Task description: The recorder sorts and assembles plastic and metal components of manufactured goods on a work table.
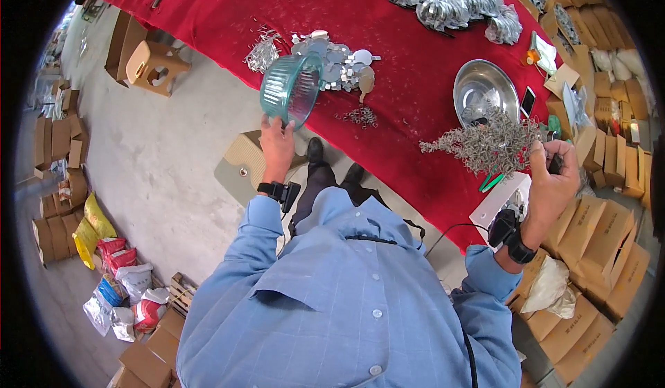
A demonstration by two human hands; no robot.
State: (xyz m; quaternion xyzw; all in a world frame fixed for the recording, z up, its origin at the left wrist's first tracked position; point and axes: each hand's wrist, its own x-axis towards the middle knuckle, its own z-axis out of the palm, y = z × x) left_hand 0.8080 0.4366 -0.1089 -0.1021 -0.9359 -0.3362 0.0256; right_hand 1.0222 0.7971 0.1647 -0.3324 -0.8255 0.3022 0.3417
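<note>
Work looked unfinished: wire pieces (pixel 481 143) lay heaped, left hand (pixel 276 144) gripped a green container (pixel 277 93), right hand's (pixel 556 177) grip was unclear.

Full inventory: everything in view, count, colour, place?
Tablecloth: 1, red, across table
Tub: 1, translucent green, held, cloth's near edge
Metal strips: 1 pile, silver, beyond tub
Round-headed metal pieces: 1 pile, silver, right of strips
Wire pieces: 2 piles, grey, right of tub
Bowl: 1, steel-silver, behind larger pile
Bagged packs: several, silver, cloth's upper right
Phone: 1, dark, right of bowl
Box: 1, white, below larger pile
Stools: 2, tan, left of cloth
Cartons: many, brown, both sides
Sacks: several, mixed colours, left floor
Shirt: 1, light blue, bottom centre
Shoes: 2, black, below cloth
Left hand: 1, bare, on tub
Right hand: 1, bare, at larger pile
</note>
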